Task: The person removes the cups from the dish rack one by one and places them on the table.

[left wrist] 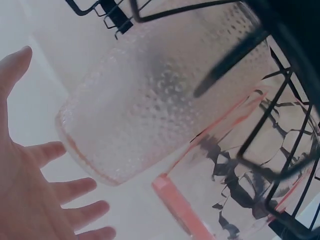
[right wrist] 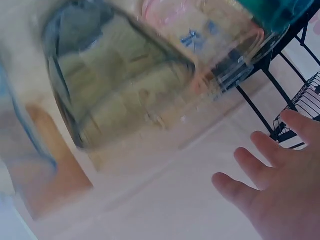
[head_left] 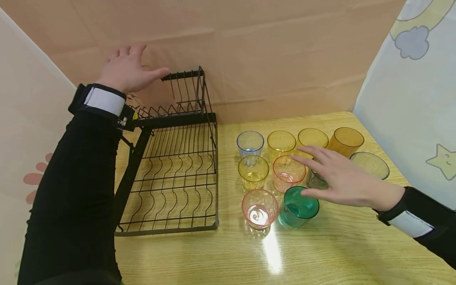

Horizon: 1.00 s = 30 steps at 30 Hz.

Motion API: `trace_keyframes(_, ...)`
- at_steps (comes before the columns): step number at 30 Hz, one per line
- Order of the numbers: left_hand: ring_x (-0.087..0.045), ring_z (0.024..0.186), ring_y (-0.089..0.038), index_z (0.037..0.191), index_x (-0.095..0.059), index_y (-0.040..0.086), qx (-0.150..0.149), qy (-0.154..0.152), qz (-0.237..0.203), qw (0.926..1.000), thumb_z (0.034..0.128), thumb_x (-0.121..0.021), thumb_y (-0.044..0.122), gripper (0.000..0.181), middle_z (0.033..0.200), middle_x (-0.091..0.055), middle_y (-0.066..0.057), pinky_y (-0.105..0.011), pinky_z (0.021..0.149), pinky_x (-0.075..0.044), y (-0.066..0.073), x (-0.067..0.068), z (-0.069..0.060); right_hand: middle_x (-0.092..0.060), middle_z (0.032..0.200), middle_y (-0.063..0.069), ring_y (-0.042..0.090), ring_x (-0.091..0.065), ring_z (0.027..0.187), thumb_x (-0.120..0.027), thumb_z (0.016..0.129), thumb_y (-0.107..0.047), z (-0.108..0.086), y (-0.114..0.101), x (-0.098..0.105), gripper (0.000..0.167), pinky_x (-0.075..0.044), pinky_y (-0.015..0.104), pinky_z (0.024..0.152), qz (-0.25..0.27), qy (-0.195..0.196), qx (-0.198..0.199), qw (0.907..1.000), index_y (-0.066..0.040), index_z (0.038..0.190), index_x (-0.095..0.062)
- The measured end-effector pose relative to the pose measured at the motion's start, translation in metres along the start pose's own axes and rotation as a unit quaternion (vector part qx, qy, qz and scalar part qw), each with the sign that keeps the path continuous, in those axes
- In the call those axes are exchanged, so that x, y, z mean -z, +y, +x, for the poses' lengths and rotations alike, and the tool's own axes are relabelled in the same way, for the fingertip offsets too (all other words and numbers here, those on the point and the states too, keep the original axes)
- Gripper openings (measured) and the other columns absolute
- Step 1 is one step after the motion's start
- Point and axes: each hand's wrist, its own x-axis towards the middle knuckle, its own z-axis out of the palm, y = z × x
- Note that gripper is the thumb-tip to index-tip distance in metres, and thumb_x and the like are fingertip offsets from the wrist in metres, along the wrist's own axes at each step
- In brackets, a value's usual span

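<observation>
My left hand (head_left: 124,73), fingers spread and holding nothing, is raised over the upper tier of a black dish rack (head_left: 174,114). In the left wrist view, its fingers are close to a clear bumpy glass (left wrist: 135,110) with a pinkish rim; whether they touch is unclear. A second glass with a thick pink edge (left wrist: 182,207) is beside it behind the wires. My right hand (head_left: 342,178) hovers with extended fingers over the glasses on the table. Nearest to it are a teal glass (head_left: 299,208), a red-rimmed glass (head_left: 289,174) and a greyish glass (head_left: 317,181), partly hidden.
On the wooden table (head_left: 228,257) stand a pink-rimmed glass (head_left: 259,208), a blue-rimmed glass (head_left: 250,143), several yellow glasses (head_left: 253,172), an amber glass (head_left: 343,141) and a pale clear glass (head_left: 370,165). Cloth walls (head_left: 285,59) enclose the back and sides.
</observation>
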Motion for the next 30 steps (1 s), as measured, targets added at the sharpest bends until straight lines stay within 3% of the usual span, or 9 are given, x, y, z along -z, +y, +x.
trace_keyframes(2,0.003,0.141,-0.051,0.156,0.004,0.008,0.0,-0.011,0.005,0.9999,0.0907,-0.035,0.071,0.098,0.156,0.005,-0.031,-0.068,0.107,-0.008,0.0,-0.002,0.003,-0.036,0.149,0.017,0.04,-0.038,0.131,-0.071,0.082,-0.054,0.004,0.001,0.005,0.084,-0.032,0.058,0.1,-0.009,-0.004,-0.001,0.9999,-0.015,0.149,-0.039)
trace_keyframes(9,-0.019,0.137,-0.053,0.154,-0.004,-0.002,-0.003,-0.054,0.021,0.9983,0.0929,-0.031,0.069,0.097,0.147,-0.033,-0.03,-0.065,0.105,-0.022,0.002,-0.009,0.007,-0.035,0.15,0.015,0.038,-0.034,0.134,-0.068,0.082,-0.059,0.015,0.005,0.02,0.084,-0.033,0.06,0.1,-0.035,-0.028,-0.008,0.999,-0.014,0.148,-0.041)
trace_keyframes(11,-0.025,0.135,-0.052,0.153,-0.006,-0.003,-0.002,-0.055,0.021,0.9983,0.0932,-0.032,0.068,0.097,0.147,-0.033,-0.03,-0.064,0.104,-0.025,0.003,-0.011,0.008,-0.034,0.15,0.015,0.038,-0.032,0.135,-0.068,0.083,-0.059,0.017,0.005,0.023,0.084,-0.032,0.061,0.1,-0.033,-0.036,-0.012,0.9987,-0.014,0.149,-0.04)
trace_keyframes(16,-0.033,0.13,-0.052,0.151,-0.015,-0.006,-0.001,-0.048,0.03,0.9984,0.0944,-0.035,0.065,0.093,0.146,-0.033,-0.033,-0.062,0.101,-0.03,0.004,-0.014,0.009,-0.033,0.15,0.016,0.04,-0.032,0.135,-0.067,0.084,-0.058,0.025,0.004,0.032,0.083,-0.031,0.061,0.101,-0.033,-0.044,-0.009,0.9985,-0.014,0.149,-0.04)
trace_keyframes(23,-0.048,0.112,-0.05,0.134,-0.039,-0.01,-0.018,-0.007,0.06,0.998,0.0939,-0.05,0.054,0.077,0.125,-0.049,-0.034,-0.058,0.092,-0.04,0.003,-0.021,0.017,-0.034,0.15,0.016,0.04,-0.034,0.134,-0.068,0.083,-0.059,0.039,0.0,0.041,0.085,-0.033,0.06,0.1,-0.045,-0.051,-0.004,0.9977,-0.016,0.15,-0.039)
trace_keyframes(30,-0.053,0.098,-0.047,0.12,-0.047,-0.01,-0.035,0.019,0.039,0.9984,0.0927,-0.058,0.044,0.061,0.114,-0.053,-0.032,-0.056,0.083,-0.043,-0.002,-0.02,0.017,-0.032,0.152,0.016,0.037,-0.032,0.136,-0.062,0.084,-0.065,0.055,-0.01,0.048,0.086,-0.03,0.057,0.104,-0.062,-0.055,0.006,0.9965,-0.017,0.151,-0.036)
